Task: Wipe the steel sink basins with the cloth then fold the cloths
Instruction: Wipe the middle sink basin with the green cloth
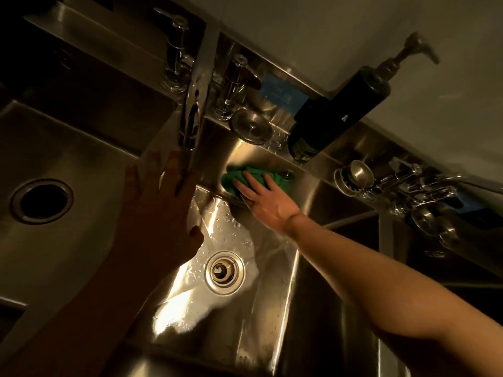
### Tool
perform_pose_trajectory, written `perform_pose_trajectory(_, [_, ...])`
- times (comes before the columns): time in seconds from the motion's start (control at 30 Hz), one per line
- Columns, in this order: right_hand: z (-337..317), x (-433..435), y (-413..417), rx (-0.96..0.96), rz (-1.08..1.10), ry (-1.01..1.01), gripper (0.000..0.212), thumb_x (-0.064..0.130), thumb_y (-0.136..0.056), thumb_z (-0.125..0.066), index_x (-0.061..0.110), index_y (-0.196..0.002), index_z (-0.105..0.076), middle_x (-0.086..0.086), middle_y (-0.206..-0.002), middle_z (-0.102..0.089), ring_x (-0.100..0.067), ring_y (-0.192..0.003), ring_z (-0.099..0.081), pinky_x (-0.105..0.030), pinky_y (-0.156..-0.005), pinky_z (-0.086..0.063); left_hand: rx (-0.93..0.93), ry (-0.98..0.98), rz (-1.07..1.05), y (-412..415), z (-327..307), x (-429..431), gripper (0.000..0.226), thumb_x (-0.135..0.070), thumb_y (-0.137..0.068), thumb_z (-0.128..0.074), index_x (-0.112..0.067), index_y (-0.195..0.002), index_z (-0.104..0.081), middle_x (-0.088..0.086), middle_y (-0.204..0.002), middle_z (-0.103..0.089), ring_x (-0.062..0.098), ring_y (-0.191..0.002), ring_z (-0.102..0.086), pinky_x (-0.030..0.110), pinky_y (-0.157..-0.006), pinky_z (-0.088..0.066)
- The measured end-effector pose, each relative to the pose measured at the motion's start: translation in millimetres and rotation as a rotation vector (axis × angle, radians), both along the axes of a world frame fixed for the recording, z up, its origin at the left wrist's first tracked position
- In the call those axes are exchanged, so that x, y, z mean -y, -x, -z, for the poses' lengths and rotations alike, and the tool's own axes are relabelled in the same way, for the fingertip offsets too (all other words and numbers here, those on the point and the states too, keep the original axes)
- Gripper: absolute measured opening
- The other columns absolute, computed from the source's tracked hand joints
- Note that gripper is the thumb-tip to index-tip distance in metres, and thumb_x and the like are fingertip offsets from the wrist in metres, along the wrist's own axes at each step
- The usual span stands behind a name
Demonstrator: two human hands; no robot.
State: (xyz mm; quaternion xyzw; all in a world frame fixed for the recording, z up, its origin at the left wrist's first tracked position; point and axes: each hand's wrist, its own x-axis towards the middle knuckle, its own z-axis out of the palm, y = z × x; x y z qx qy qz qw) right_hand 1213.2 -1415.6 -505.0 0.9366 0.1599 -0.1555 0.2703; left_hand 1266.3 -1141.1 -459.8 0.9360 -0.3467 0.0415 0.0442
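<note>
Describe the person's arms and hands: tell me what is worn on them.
Both are bare. The right hand and right forearm show no glove, sleeve, watch or ring. The left hand and left forearm lie in deep shadow; no sleeve or glove shows there, but small items could not be made out.

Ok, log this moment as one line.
step: wiping middle basin | right hand: presses green cloth on its back wall | left hand: open beside faucet spout | folding: not begun

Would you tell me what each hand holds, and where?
The right hand presses flat on the middle of the green cloth, against the basin wall; the left hand holds nothing.
</note>
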Motion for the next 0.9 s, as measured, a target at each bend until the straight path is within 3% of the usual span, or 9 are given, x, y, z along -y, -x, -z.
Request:
perform_pose_trajectory(0.17, [51,-55,-16,-0.031,0.354,-0.205,0.06,0.019,-0.099,-0.045,0.025,-0.156,-0.029,-0.002,-0.168,0.004,-0.037,-0.153,0.004,-0.058,-0.122,-0.014,0.035,-0.023,-0.02,-1,6,0,0.095,-0.064,-0.072,-0.058,-0.021,-0.155,-0.039,0.021,-0.171,-0.008,0.048,-0.156,-0.006,0.068,-0.12,-0.014])
perform_pose_trajectory(0.27, [78,-82,10,-0.117,0.634,-0.393,0.068,0.009,-0.097,-0.046,0.019,-0.159,-0.02,-0.005,-0.168,0.001,-0.039,-0.153,0.0,-0.053,-0.123,-0.017,0.01,-0.064,-0.016,-2,7,0,0.098,-0.065,-0.071,-0.054,-0.022,-0.157,-0.035,0.02,-0.171,-0.001,0.049,-0.157,0.001,0.068,-0.121,-0.012])
perform_pose_trajectory(0.4, [102,-110,38,-0.142,0.797,-0.599,0.078,0.002,-0.094,-0.052,0.019,-0.16,-0.014,-0.003,-0.168,0.001,-0.037,-0.154,-0.002,-0.046,-0.125,-0.014,-0.054,-0.081,-0.007,-1,-1,0,0.097,-0.067,-0.074,-0.052,-0.022,-0.158,-0.035,0.021,-0.171,-0.001,0.048,-0.157,0.002,0.067,-0.123,-0.01])
perform_pose_trajectory(0.53, [108,-129,47,-0.052,0.927,-0.939,0.078,0.011,-0.092,-0.059,0.02,-0.159,-0.021,-0.002,-0.168,-0.012,-0.026,-0.154,-0.015,-0.036,-0.125,-0.018,-0.103,-0.057,0.063,-15,-17,-12,0.091,-0.067,-0.075,-0.043,-0.025,-0.155,-0.038,0.015,-0.171,-0.012,0.042,-0.157,-0.009,0.06,-0.121,-0.02])
perform_pose_trajectory(0.6, [109,-142,54,-0.01,0.966,-1.11,0.077,0.029,-0.093,-0.063,0.023,-0.159,-0.023,-0.001,-0.164,-0.026,-0.02,-0.15,-0.028,-0.036,-0.121,-0.027,-0.144,-0.011,0.141,-24,-20,-26,0.088,-0.062,-0.078,-0.048,-0.025,-0.157,-0.036,0.011,-0.172,-0.013,0.038,-0.158,-0.01,0.059,-0.121,-0.026])
perform_pose_trajectory(0.67, [115,-159,64,0.144,0.762,-1.053,0.072,0.05,-0.095,-0.058,0.024,-0.156,-0.031,-0.001,-0.16,-0.035,-0.021,-0.147,-0.033,-0.041,-0.113,-0.037,-0.185,-0.013,0.184,-27,-21,-35,0.088,-0.055,-0.081,-0.056,-0.026,-0.161,-0.03,0.009,-0.174,-0.005,0.034,-0.16,-0.001,0.059,-0.123,-0.025])
perform_pose_trajectory(0.73, [126,-176,73,0.274,0.61,-0.933,0.07,0.055,-0.095,-0.051,0.025,-0.155,-0.033,-0.002,-0.16,-0.033,-0.025,-0.149,-0.028,-0.047,-0.108,-0.037,-0.198,0.013,0.152,-25,-19,-38,0.089,-0.048,-0.086,-0.059,-0.022,-0.163,-0.024,0.01,-0.174,-0.006,0.032,-0.161,0.001,0.059,-0.125,-0.023])
perform_pose_trajectory(0.8, [134,-183,72,0.284,0.724,-0.892,0.077,0.057,-0.093,-0.052,0.032,-0.158,-0.02,0.0,-0.164,-0.022,-0.03,-0.153,-0.017,-0.054,-0.112,-0.034,-0.213,0.067,0.078,-25,-18,-37,0.09,-0.045,-0.087,-0.059,-0.017,-0.163,-0.02,0.013,-0.172,-0.012,0.032,-0.16,-0.003,0.057,-0.125,-0.025])
perform_pose_trajectory(0.9, [145,-177,60,0.155,0.844,-0.791,0.103,0.053,-0.089,-0.063,0.042,-0.156,0.014,0.002,-0.167,0.001,-0.037,-0.152,0.013,-0.066,-0.117,-0.018,-0.209,0.079,0.045,-24,-18,-36,0.092,-0.044,-0.085,-0.062,-0.017,-0.163,-0.021,0.012,-0.171,-0.014,0.031,-0.159,-0.007,0.054,-0.125,-0.027])
